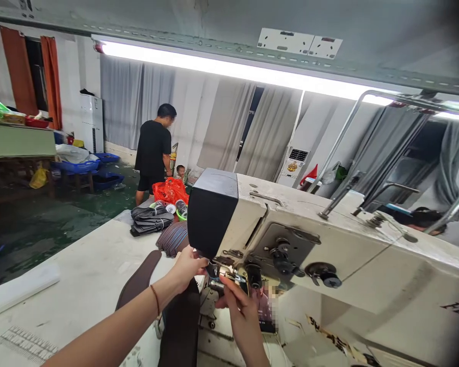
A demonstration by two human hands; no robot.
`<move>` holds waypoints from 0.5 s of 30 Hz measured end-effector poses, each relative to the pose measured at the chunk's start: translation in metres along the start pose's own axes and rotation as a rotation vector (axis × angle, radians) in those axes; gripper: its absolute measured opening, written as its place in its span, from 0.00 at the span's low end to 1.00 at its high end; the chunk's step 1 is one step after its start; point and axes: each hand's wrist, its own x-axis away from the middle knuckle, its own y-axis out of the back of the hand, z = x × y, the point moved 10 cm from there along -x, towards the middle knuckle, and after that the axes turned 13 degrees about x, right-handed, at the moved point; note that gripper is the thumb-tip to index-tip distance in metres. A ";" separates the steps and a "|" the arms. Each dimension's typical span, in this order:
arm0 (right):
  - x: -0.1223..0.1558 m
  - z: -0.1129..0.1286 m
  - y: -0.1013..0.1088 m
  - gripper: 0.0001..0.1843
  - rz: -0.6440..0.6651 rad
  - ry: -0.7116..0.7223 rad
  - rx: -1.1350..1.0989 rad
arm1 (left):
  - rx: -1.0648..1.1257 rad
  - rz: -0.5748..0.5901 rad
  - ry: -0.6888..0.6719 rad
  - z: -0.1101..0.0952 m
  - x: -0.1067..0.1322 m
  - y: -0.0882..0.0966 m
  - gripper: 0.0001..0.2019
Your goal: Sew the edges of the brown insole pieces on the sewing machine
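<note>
A cream sewing machine (290, 204) with a black end cover fills the right side. My left hand (189, 267) reaches under the machine head at the needle area, thumb and fingers pinched together. What lies in that pinch is too small to make out. From below, my right hand (240, 306) points its index finger up at the shiny metal parts by the needle, with the thumb apart. Below my left hand a long dark fabric strip (179, 326) hangs toward me. A brown curved piece (139, 278) lies to the left of it.
On the white table (80, 285) are a stack of brown pieces (173, 238), bundled dark pieces (151, 220) and a red plastic bag (171, 191). A person (153, 148) in black stands beyond; a child's head shows nearby. A metal thread stand (344, 137) rises above the machine.
</note>
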 end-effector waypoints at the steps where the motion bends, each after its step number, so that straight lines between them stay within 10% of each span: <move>1: 0.000 0.001 0.000 0.23 -0.003 0.001 0.001 | -0.003 0.004 -0.005 0.000 -0.003 0.000 0.16; 15: 0.015 0.027 0.000 0.23 -0.106 0.117 0.110 | -0.077 -0.037 -0.127 0.000 0.001 -0.005 0.13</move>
